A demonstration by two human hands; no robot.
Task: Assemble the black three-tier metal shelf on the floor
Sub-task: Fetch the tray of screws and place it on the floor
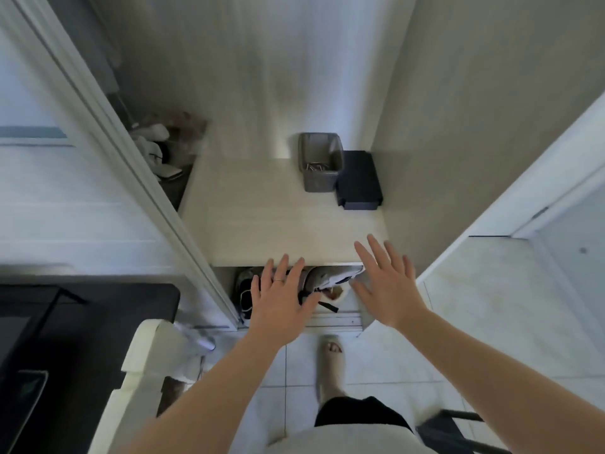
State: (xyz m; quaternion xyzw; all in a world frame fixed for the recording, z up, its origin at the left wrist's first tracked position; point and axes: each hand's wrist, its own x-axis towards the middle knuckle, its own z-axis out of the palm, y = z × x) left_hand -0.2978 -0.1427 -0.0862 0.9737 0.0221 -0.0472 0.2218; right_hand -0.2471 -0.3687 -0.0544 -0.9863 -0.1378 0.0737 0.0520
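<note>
Shelf: no assembled shelf shows; a dark metal frame (438,435) stands on the tiled floor (366,365) at the lower right edge of the view, below the right forearm. Too little of it shows to tell what part it is.
Left hand (281,298): palm down, fingers straight and spread, holding nothing, a thin ring on one finger. It hovers at the front edge of the ledge, over the open compartment below; whether it touches anything cannot be told.
Right hand (386,283): palm down, fingers spread wide, holding nothing, over the front right corner of the ledge. Contact with the surface cannot be told.
Ledge (262,217): pale wood-grain top set in a recess between grey walls.
Grey bin (320,163): upright near the back right corner of the ledge, with some metal pieces lying inside.
Black box (360,181): just right of the bin, touching or nearly touching it, against the right wall.
Shoes (327,280): packed in the compartment under the ledge's front edge, partly hidden by the left hand.
Sliding door frame (131,165): white, running diagonally along the ledge's left edge.
Foot (330,358): in a pale slipper on the tiled floor, in front of the compartment.
</note>
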